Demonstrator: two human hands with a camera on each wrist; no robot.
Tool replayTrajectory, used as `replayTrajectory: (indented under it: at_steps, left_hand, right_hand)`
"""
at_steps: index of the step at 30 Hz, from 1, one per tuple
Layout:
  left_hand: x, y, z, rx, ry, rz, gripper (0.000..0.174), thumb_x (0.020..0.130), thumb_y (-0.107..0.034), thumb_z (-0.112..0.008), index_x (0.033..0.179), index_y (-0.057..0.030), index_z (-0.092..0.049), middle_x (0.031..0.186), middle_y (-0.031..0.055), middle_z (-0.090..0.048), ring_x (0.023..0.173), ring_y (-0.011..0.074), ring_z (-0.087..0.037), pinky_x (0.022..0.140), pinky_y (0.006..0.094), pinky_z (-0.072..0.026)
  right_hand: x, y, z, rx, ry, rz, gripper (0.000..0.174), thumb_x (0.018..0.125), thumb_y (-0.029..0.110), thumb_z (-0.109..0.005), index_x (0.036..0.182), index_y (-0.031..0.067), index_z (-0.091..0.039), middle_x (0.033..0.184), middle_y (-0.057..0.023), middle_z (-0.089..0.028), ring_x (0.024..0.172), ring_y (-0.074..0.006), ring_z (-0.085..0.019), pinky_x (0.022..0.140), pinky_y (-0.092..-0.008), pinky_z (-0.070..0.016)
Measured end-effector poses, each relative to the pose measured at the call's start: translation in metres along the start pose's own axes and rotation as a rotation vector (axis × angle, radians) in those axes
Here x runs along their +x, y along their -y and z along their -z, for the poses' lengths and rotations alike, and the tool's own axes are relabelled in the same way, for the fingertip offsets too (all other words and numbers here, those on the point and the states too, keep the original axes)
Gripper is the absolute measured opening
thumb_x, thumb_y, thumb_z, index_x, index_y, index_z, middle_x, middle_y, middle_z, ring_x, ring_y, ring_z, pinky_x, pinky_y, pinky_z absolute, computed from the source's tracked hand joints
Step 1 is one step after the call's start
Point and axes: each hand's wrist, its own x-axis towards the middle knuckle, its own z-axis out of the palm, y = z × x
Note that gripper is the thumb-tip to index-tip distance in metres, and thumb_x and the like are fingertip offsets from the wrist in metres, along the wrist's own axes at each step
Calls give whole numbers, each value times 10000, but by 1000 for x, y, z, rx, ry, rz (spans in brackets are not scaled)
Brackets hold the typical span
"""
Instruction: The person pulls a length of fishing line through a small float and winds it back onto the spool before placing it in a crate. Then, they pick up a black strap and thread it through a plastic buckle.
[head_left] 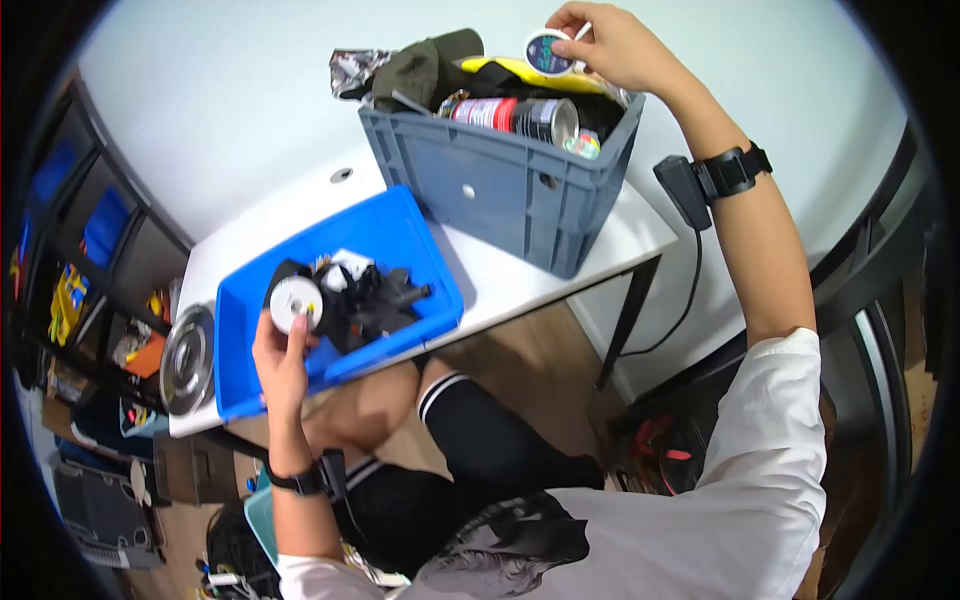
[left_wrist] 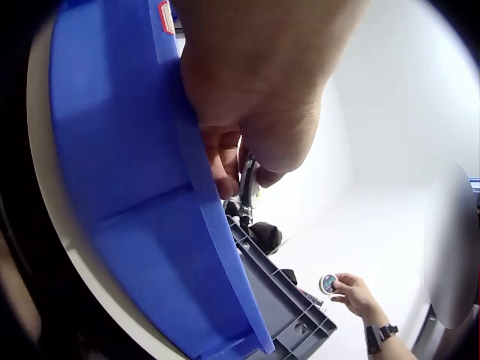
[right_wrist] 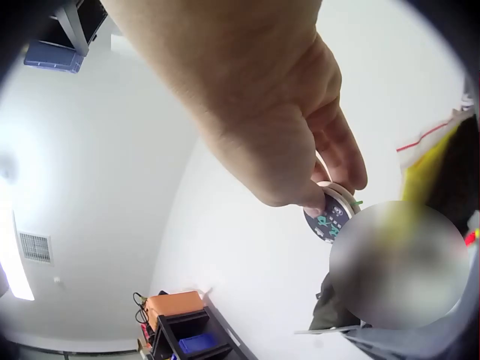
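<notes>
From my remote station I record the following. Nearest, the person sits in a white short-sleeved shirt (head_left: pixel 640 540) and black shorts with white bands (head_left: pixel 480 425), knees at the near side of the white-topped table (head_left: pixel 300 210).

I find the left hand (head_left: pixel 280 362) with thumb and fingers clamped on a round, flat white-faced piece (head_left: pixel 290 296), raised over the near left part of the rectangular blue plastic tray (head_left: pixel 405 225). Crumpled black pieces (head_left: pixel 395 295) lie in the tray. Left of it, a round silver metal lid (head_left: pixel 188 360) rests at the table's edge.

Farther right stands a tall grey plastic crate (head_left: pixel 430 165), filled to the rim. I note a red-and-white can (head_left: pixel 485 112) lying end to end with a black can (head_left: pixel 546 120), an olive fabric cap (head_left: pixel 428 70) and crumpled silver foil (head_left: pixel 355 70) at the left.

Farthest, above the crate's right end, the right hand (head_left: pixel 618 50) pinches a small round container with a dark, green-lettered label (head_left: pixel 549 54) between thumb and fingers.
</notes>
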Motion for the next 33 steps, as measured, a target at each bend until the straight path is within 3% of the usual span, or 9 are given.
replayTrajectory:
  at_steps: [8,15,17,19,20,23,27,29,33]
  left_hand:
    - [-29,-56,0,-16,40,-65,174,982,-193,-657,1023,-30,-613,824,18,-651,679,57,-571,593,222,-420]
    - [-45,-59,-16,-237,64,140,478,924,-322,-708,1220,17,-548,955,74,-652,728,136,-624,591,260,-506]
    - [-45,-70,-21,-374,80,252,508,870,-352,-774,1143,29,-578,887,103,-680,774,147,-655,658,267,-525]
    - [-44,-55,-17,-374,114,293,473,841,-299,-810,1085,37,-584,877,116,-686,756,155,-654,682,281,-528]
    - [-38,-46,-16,-425,145,320,448,829,-274,-823,1056,35,-592,883,122,-691,759,157,-658,696,284,-528]
    - [-13,-51,-17,-416,141,459,385,816,-202,-836,1022,43,-623,912,125,-712,818,155,-675,741,279,-529]
    - [7,-46,-11,-434,194,539,315,867,-159,-789,1045,39,-623,944,128,-722,839,165,-689,761,295,-545]
    - [16,-53,-20,-400,115,599,419,868,-304,-795,1050,21,-605,881,121,-698,722,175,-683,628,287,-562]
    - [23,-57,-21,-406,40,661,441,889,-323,-766,1123,5,-586,919,106,-690,764,176,-680,619,278,-553]
  right_hand:
    - [6,38,23,38,32,88,312,817,203,-731,1040,-10,-684,889,-192,-719,816,-280,-706,751,-367,-561]
    - [87,42,-16,165,624,-27,188,910,152,-668,1006,-9,-659,761,-132,-702,621,-206,-683,585,-345,-575]
    - [115,25,-54,230,697,-184,193,929,144,-649,1060,3,-662,788,-124,-715,619,-203,-685,593,-349,-581]
    - [126,33,-62,199,738,-211,199,899,93,-660,1056,-27,-633,884,-90,-676,762,-133,-688,666,-259,-572]
    - [131,26,-74,255,700,-167,171,909,99,-606,1032,-19,-614,777,-75,-642,663,-136,-683,589,-259,-573]
    - [148,15,-99,361,798,-301,127,893,78,-622,986,-8,-613,765,-90,-666,662,-154,-691,596,-277,-574]
    - [152,7,-113,394,831,-194,148,894,115,-639,836,-10,-582,678,-112,-715,606,-179,-711,596,-306,-558]
    - [160,14,-108,399,876,-266,148,889,126,-640,843,-9,-599,676,-127,-709,610,-189,-714,604,-325,-553]
    - [158,3,-117,327,904,-390,172,883,151,-646,854,-15,-614,654,-138,-692,617,-247,-709,615,-366,-559]
